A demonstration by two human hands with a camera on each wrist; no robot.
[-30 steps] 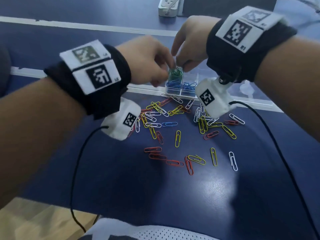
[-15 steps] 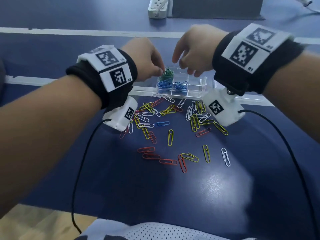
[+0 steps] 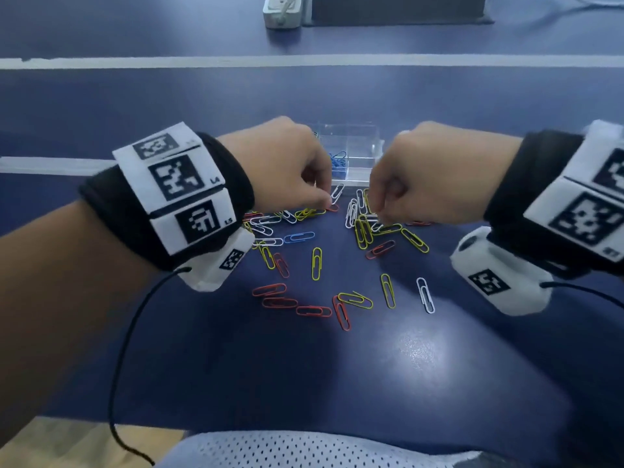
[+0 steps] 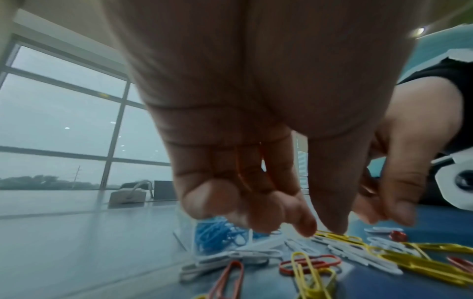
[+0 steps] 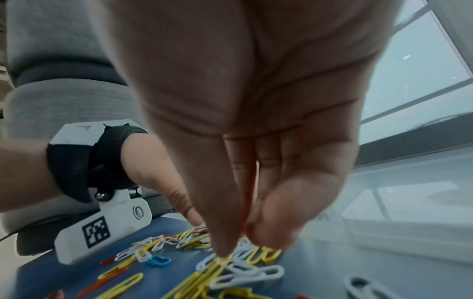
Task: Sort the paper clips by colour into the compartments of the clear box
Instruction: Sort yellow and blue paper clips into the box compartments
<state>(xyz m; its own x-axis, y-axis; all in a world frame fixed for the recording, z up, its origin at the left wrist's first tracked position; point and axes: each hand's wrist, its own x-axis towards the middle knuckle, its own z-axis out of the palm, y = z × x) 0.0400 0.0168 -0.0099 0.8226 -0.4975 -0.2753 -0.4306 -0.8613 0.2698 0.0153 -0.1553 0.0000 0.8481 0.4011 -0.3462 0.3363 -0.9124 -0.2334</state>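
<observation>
I note both hands have come down from over the clear box [image 3: 351,153] at frame centre to the loose paper clips [image 3: 317,263] on the tabletop [image 3: 422,366]. My left hand [image 3: 287,163] pinches at a yellow clip [image 4: 332,235]; my right hand [image 3: 425,173] pinches into the yellow cluster [image 5: 204,277]. I cannot tell if either is lifted. Blue clips [image 3: 338,162] are filed; yellow sorting begins.

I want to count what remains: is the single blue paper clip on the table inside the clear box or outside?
Outside: the blue paper clip lies on the dark blue table, short of the clear plastic box.
</observation>
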